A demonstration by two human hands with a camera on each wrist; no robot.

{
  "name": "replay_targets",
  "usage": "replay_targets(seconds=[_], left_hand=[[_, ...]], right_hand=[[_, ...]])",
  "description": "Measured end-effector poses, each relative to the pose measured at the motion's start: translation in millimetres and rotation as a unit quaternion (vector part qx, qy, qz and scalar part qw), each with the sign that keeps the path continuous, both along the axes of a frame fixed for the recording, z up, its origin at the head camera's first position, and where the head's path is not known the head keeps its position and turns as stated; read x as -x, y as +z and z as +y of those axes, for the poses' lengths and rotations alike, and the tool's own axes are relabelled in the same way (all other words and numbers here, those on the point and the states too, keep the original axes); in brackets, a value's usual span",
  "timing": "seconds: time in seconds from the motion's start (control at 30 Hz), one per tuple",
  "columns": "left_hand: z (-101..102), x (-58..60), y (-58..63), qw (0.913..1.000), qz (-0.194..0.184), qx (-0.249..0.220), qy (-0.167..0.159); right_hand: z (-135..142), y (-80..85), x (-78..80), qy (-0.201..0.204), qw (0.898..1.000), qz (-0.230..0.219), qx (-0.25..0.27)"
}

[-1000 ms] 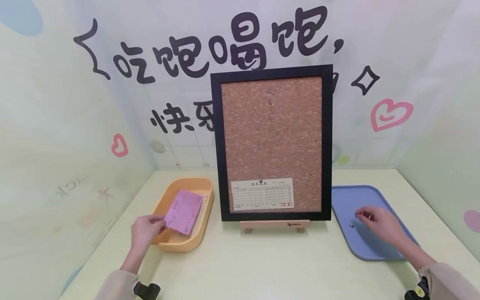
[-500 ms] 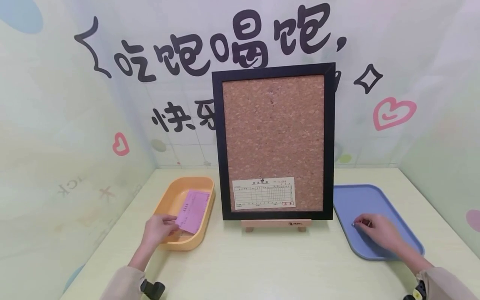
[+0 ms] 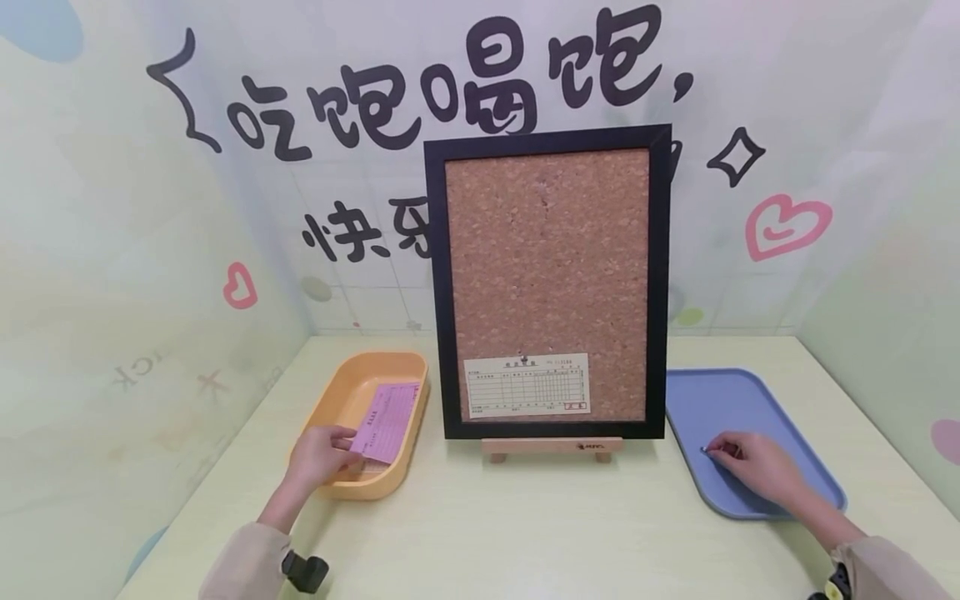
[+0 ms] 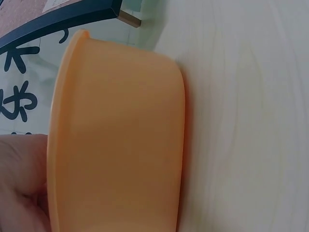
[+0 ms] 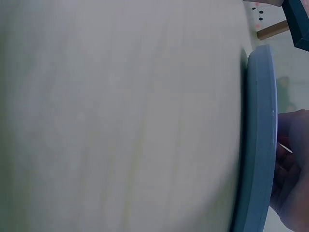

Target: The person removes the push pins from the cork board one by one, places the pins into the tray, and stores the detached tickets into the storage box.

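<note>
My left hand (image 3: 324, 456) reaches over the near left part of the orange basket (image 3: 336, 490) and pinches the edge of a pink receipt slip (image 3: 386, 421). In the left wrist view the basket's wall (image 4: 116, 140) hides most of that hand. Low over the blue tray (image 3: 738, 392), my right hand (image 3: 756, 467) has its thumb and fingertips pinched at a small silvery push pin (image 3: 704, 450). The tray's rim (image 5: 260, 145) hides the fingertips in the right wrist view.
A black-framed cork board (image 3: 551, 250) stands upright on a small wooden easel (image 3: 551, 446) between basket and tray. Low on the cork, a white receipt form (image 3: 528, 386) hangs from a pin (image 3: 524, 359). A printed wall (image 3: 360, 33) rises behind the table (image 3: 525, 533).
The left hand has shifted right and lowered the pink slip into the basket. The right hand has come down to the pin on the tray.
</note>
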State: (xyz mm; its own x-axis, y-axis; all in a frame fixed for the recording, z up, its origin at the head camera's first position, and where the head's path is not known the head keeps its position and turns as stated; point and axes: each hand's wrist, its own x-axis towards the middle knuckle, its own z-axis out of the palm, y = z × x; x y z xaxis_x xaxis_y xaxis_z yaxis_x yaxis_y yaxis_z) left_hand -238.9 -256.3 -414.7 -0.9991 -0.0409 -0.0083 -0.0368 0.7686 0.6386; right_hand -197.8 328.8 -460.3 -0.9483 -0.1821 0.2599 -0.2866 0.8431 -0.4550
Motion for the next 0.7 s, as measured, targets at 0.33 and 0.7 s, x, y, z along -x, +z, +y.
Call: replay_targets(seconds=[0.33,0.7], left_hand=[[-12,-3.5,8.9,0.9987,0.026,0.036,-0.024],[-3,-0.6,14.0,0.9944,0.075,0.057,-0.048]], right_hand=[[-1,0.2,-0.9,0.003,1.0,0.01,0.003],[-1,9.2,3.2,0.018,0.999,0.033,0.01]])
